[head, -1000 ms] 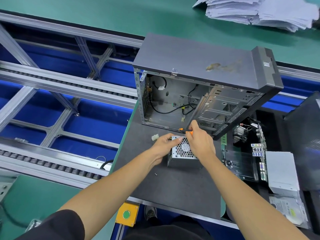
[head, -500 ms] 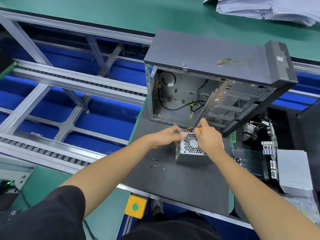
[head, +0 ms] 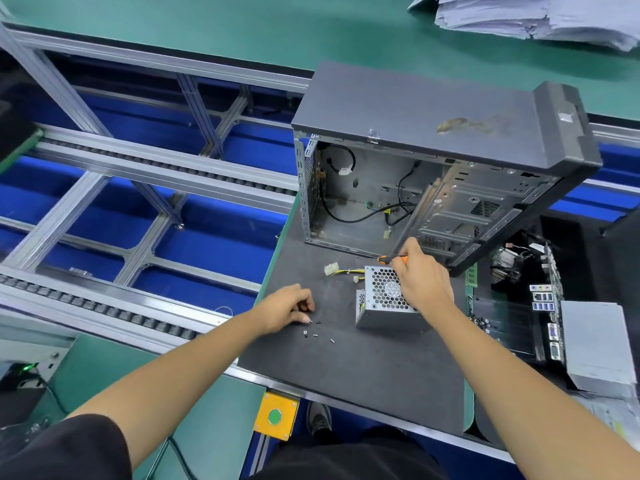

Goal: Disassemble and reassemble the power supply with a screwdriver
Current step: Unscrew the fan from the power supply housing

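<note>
The power supply is sitting on the dark mat just before the open computer case, the right hand gripping an orange-handled screwdriver over it, while the left hand, fingers curled, is resting beside loose screws left of it.

A dark grey tabletop carries the work, with a green strip along its left edge. At its far side stands an opened computer case, its side panel off and loose cables showing inside. In front of the case sits the small metal power supply, fan grille up, its yellow and black leads trailing left onto the mat. A few small black screws lie scattered left of it, near the front. To the right lie a motherboard, a heatsink fan beyond it and a grey drive box
</note>
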